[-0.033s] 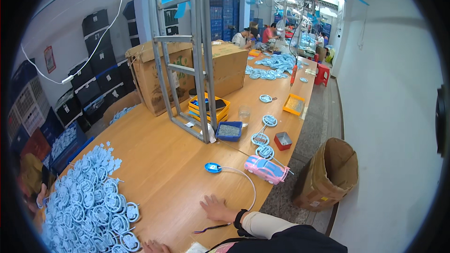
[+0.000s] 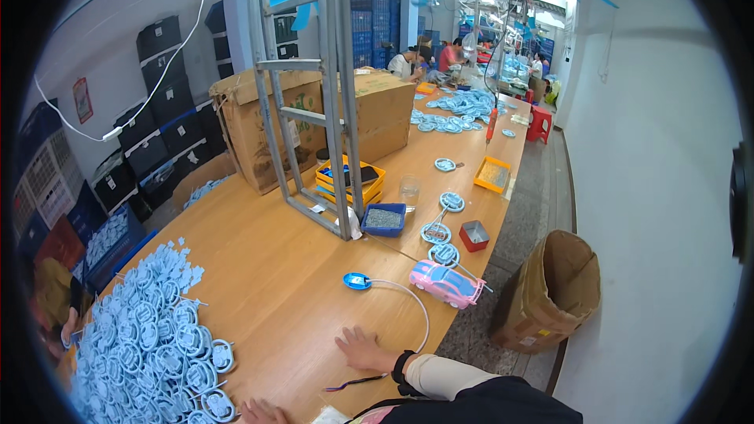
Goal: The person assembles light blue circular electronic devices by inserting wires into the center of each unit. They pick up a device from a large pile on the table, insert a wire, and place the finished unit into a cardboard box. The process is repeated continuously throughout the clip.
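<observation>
My right hand (image 2: 365,349) lies flat on the wooden table (image 2: 267,283), fingers spread and holding nothing. Only the fingers of my left hand (image 2: 261,412) show at the lower edge, resting on the tabletop beside a big heap of light-blue round plastic parts (image 2: 157,338). Beyond my right hand is a blue oval plastic piece (image 2: 356,281) with a white cable (image 2: 420,306) curving back toward my wrist. A pink toy car (image 2: 446,283) with blue windows stands at the table's right edge. Short dark wires (image 2: 356,382) lie just below my right hand.
A metal frame (image 2: 334,110) stands on the table before cardboard boxes (image 2: 377,110). Near it are a blue tray of small parts (image 2: 383,221), yellow trays (image 2: 369,188) and a red tin (image 2: 473,235). An open carton (image 2: 542,298) stands on the floor at right. Other people sit farther off.
</observation>
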{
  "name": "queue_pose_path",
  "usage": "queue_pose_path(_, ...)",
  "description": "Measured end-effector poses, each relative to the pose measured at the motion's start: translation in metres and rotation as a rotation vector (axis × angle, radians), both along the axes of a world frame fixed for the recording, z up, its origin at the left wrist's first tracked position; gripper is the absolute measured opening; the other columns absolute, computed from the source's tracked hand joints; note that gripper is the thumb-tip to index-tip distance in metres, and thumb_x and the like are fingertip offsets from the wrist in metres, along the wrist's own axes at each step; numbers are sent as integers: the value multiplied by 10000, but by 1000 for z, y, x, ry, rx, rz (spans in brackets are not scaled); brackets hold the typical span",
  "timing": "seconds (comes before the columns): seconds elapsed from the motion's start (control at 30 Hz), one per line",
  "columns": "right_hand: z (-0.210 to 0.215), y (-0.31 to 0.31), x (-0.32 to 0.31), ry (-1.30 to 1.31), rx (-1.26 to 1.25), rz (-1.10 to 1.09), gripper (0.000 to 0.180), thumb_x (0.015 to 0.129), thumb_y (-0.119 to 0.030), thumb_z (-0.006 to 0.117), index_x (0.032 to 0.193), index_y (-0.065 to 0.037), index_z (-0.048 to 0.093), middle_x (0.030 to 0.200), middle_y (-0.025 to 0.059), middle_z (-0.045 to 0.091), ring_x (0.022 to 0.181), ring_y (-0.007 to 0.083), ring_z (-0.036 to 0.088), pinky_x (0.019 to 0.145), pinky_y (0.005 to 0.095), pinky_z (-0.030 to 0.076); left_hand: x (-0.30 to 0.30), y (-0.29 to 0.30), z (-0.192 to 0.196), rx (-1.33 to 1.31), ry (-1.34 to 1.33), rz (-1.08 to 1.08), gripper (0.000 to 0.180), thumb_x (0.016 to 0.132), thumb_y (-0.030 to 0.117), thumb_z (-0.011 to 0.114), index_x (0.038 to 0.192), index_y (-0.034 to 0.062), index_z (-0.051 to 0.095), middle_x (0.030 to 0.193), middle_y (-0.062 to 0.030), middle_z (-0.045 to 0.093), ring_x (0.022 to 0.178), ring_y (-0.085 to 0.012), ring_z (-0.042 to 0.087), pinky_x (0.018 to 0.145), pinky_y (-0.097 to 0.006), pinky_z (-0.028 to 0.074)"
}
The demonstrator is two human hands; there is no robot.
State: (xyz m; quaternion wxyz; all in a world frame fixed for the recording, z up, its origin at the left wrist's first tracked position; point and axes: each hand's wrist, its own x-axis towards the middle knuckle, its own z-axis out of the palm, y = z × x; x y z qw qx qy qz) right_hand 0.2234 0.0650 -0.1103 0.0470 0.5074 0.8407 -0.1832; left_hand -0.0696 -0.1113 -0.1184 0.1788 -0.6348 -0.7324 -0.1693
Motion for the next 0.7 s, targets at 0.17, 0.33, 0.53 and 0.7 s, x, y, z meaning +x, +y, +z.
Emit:
queue_pose_path(0.17,3,4,-1,-42,9,3,700,768,-228,612,1384,-108,302,1420,208,233,1263,490,239,861,686,358,30,67,1,35,-525,-84,483,765,92,576,1210,-50,455,1357,-247,335,1279,-405,283,1066,-466,231)
queue_pose_path(0.33,9,7,-4,-62,-19,-1,701,758,-187,607,1383,-112,299,1424,208,213,1261,487,241,822,693,377,30,102,-19,-86,-492,-104,520,772,158,585,1236,-38,453,1369,-248,333,1289,-404,277,1071,-473,218)
queue_pose_path(0.53,7,11,-10,-93,-21,-13,780,744,-226,659,1403,-108,261,1450,206,169,1256,518,226,793,711,377,36,102,-11,-128,-445,-71,513,781,188,572,1237,-21,469,1356,-241,359,1281,-399,293,1067,-473,224)
queue_pose_path(0.7,11,15,-13,-104,-90,-26,844,730,-281,703,1412,-105,238,1464,201,149,1266,530,209,794,709,379,34,102,-18,-108,-435,-76,511,782,191,574,1237,-18,467,1348,-239,371,1277,-398,302,1064,-477,227)
